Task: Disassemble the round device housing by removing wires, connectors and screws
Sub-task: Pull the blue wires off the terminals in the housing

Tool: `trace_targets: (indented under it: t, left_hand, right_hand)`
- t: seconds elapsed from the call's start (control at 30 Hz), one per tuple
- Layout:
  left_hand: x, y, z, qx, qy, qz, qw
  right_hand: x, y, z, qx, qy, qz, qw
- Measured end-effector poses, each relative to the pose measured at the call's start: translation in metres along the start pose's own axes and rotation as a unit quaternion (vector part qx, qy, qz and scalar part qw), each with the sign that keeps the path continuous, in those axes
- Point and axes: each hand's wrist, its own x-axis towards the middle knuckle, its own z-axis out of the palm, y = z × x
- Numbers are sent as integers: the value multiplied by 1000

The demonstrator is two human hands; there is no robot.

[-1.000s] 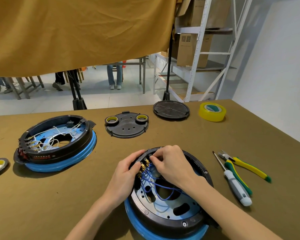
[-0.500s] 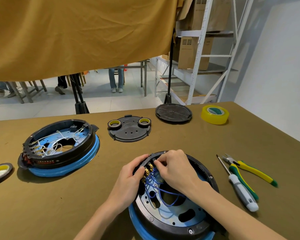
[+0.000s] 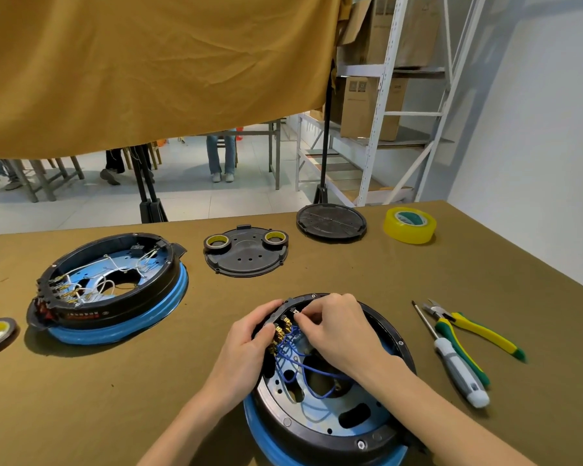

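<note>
Housing [image 3: 377,432]: your left hand [image 3: 246,344] clasped its rim, apparently as a brace, while your right hand [image 3: 340,331] pinched a connector [image 3: 295,312] above the blue wires [image 3: 303,364].

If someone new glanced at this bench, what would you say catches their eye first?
Probably both hands, left hand and right hand, working at the brass connectors and blue wires inside the near housing. Next, a second housing with white wires at left, and the yellow tape roll far right.

Bright, even daylight; soft shadows under the housings; wide-angle bending at edges; slight softness.
</note>
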Motion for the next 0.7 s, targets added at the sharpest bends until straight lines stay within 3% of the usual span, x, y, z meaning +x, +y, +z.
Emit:
trace_targets:
  t: [0.2, 0.33, 0.4, 0.53, 0.7]
  left_hand:
    - [0, -1, 0, 0, 4, 2, 1000]
    - [1, -1, 0, -4, 1, 5, 1000]
    - [1, -1, 0, -19, 1, 0, 1000]
    - [2, -4, 1, -26, 1, -12, 1000]
    - [3, -5, 1, -20, 2, -9, 1000]
  right_hand:
    - [-5, -3, -7, 44, 72, -38, 996]
    - [-6, -5, -5, 31, 15, -67, 997]
    - [-5, -5, -4, 22, -4, -50, 999]
    - [-3, -4, -12, 75, 67, 8, 995]
    - [-7, -14, -2, 21, -18, -38, 999]
